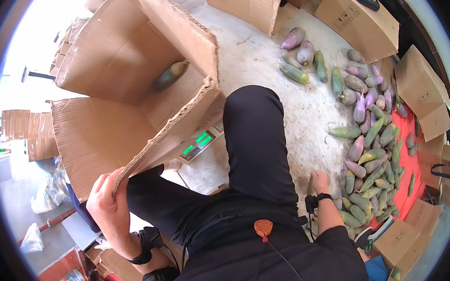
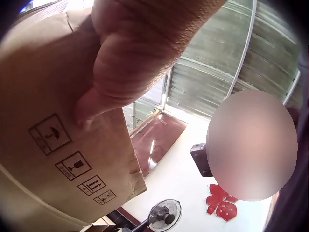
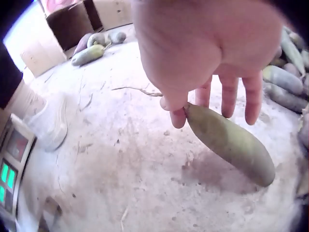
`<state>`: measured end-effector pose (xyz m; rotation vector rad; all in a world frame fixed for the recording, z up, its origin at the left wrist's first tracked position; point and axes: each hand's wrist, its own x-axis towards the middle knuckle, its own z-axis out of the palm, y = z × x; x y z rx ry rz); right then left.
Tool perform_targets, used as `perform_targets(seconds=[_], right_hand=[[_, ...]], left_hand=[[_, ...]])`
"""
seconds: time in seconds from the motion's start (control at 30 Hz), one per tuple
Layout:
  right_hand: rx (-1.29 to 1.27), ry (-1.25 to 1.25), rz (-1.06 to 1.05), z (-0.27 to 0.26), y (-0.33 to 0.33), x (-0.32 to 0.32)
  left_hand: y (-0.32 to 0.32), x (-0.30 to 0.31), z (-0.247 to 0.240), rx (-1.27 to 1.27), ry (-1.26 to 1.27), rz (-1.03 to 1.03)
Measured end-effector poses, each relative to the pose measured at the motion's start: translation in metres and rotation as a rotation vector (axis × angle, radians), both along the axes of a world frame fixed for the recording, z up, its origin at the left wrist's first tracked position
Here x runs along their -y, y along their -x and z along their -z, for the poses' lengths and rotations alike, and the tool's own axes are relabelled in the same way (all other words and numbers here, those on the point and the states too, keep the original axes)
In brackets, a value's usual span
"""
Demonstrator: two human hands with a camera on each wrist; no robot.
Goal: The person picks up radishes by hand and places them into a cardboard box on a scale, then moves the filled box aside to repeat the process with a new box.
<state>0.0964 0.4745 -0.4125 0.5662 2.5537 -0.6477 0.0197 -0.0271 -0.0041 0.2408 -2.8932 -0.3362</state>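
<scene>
A large open cardboard box [image 1: 182,109] stands at the left of the head view, with one green radish [image 1: 171,75] lying inside. My left hand [image 1: 109,207] grips the edge of its near flap; in the left wrist view the thumb of that hand [image 2: 140,53] presses the printed cardboard [image 2: 53,169]. Low at the person's right side is my right hand [image 1: 319,181]. In the right wrist view this hand [image 3: 207,53] pinches a green radish [image 3: 231,145] by its thin root end between thumb and finger, the other fingers extended, the radish hanging tilted over the pale floor.
A scale with green digits [image 1: 196,143] is beside the box. Many green and purple radishes [image 1: 374,178] are heaped at the right, partly on a red sheet [image 1: 406,126]. More cardboard boxes [image 1: 358,19] stand at the upper right. A fan [image 2: 164,215] shows in the left wrist view.
</scene>
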Motion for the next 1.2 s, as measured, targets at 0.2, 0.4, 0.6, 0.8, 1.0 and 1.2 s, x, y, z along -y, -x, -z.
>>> perform_targets(seconds=[0.2,0.4,0.6,0.8,1.0,1.2], right_hand=[[-0.274,0.372,0.229,-0.039,0.056,-0.015],[-0.82,0.944,0.351,-0.252,0.165,0.082],[-1.194,1.489,-0.121,-0.385,0.216,0.158],[-1.017,1.534,-0.488,-0.421,0.222,0.251],[-1.299,0.769,-0.88,-0.389,0.22,0.301],[-1.39,0.889,-0.493,-0.356,0.24,0.251]], left_hand=[[-0.001,0.001,-0.001,-0.018,0.012,-0.013],[-0.004,0.002,-0.002,-0.005,0.032,-0.019],[-0.005,0.003,-0.002,0.014,0.057,-0.011],[-0.008,0.004,0.0,-0.006,0.068,0.023],[-0.007,0.011,-0.002,0.088,0.018,0.007],[-0.002,0.01,-0.006,0.1,-0.034,-0.01]])
